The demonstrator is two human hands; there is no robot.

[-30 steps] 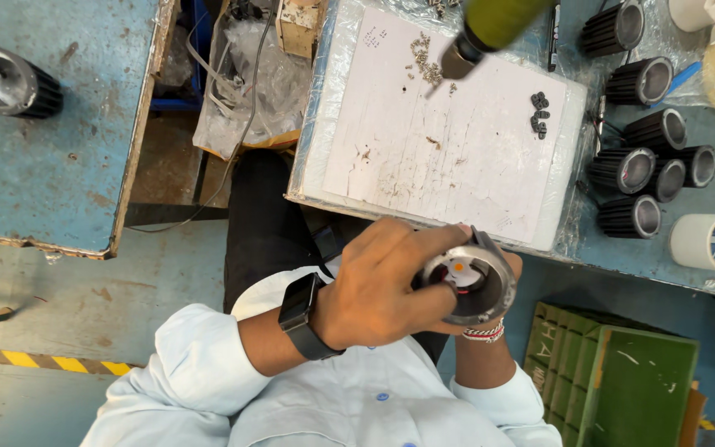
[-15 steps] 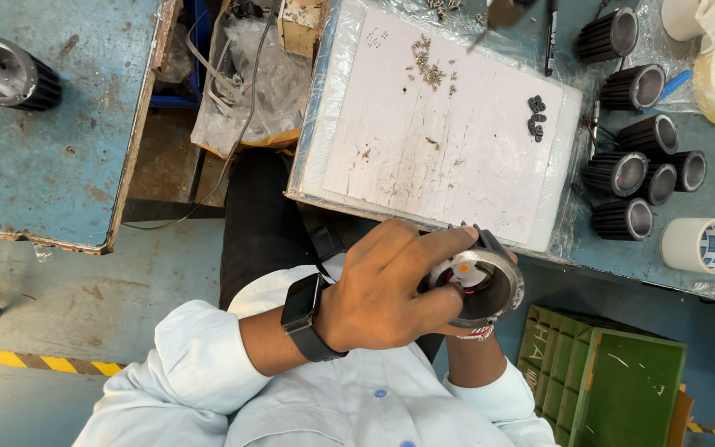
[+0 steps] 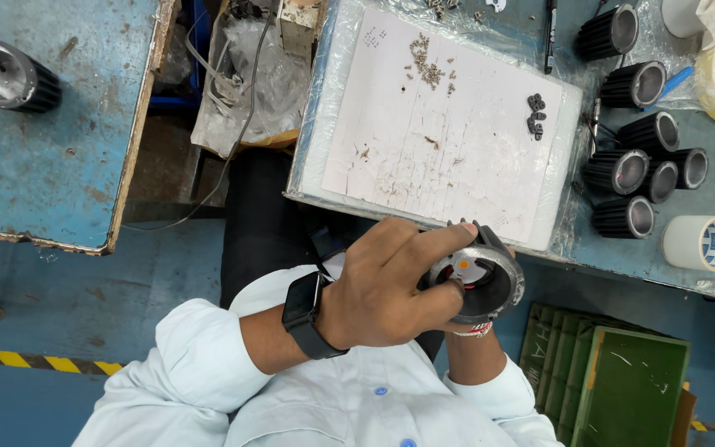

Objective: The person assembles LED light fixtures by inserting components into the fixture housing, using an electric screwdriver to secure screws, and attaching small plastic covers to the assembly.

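Note:
A round black finned metal housing [image 3: 496,280] with a silver rim and a white disc with an orange spot inside sits in front of my chest, below the bench edge. My left hand [image 3: 378,285], with a black watch on its wrist, wraps over the housing, thumb and fingers pinching at the disc inside. My right hand [image 3: 467,329] is mostly hidden under the housing and supports it from below; only its wrist with a beaded band shows.
A white sheet [image 3: 440,132] with loose screws and small black parts lies on the blue bench. Several black finned housings [image 3: 635,170] and tape rolls [image 3: 703,242] stand at right. A green crate [image 3: 614,381] sits at lower right, another housing [image 3: 6,76] on the left table.
The dark cylindrical object at the top of the white sheet has gone from view. My hands with the housing have barely moved; my left fingers have shifted slightly inside it.

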